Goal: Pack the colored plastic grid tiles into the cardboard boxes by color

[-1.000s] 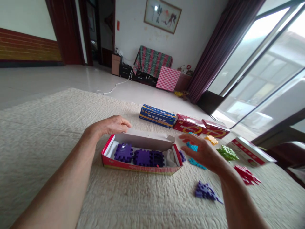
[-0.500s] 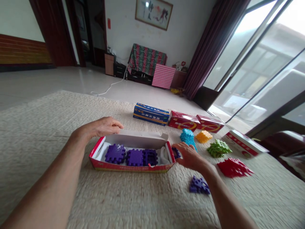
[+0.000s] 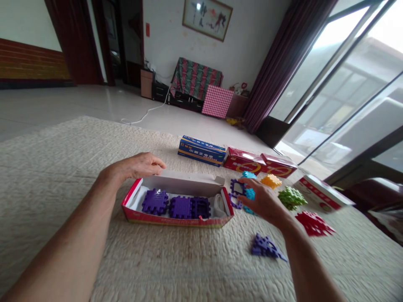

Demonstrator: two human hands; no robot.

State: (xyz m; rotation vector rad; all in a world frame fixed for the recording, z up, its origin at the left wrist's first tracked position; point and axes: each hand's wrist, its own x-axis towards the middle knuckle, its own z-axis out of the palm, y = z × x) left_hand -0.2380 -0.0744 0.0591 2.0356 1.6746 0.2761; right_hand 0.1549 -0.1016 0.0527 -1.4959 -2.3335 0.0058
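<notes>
Purple notched tiles (image 3: 180,207) lie inside the open red box (image 3: 176,221), purple frames (image 3: 232,187) beside it.

Head view, facing forward-down, seemingly tilted

Right hand (image 3: 262,200) hides part of cyan stack (image 3: 250,194) at 4 o'clock; contact with purple frames (image 3: 232,187) unclear. Wall picture (image 3: 208,20) cropped on top at 12, left forearm (image 3: 67,237) at 8.
</notes>
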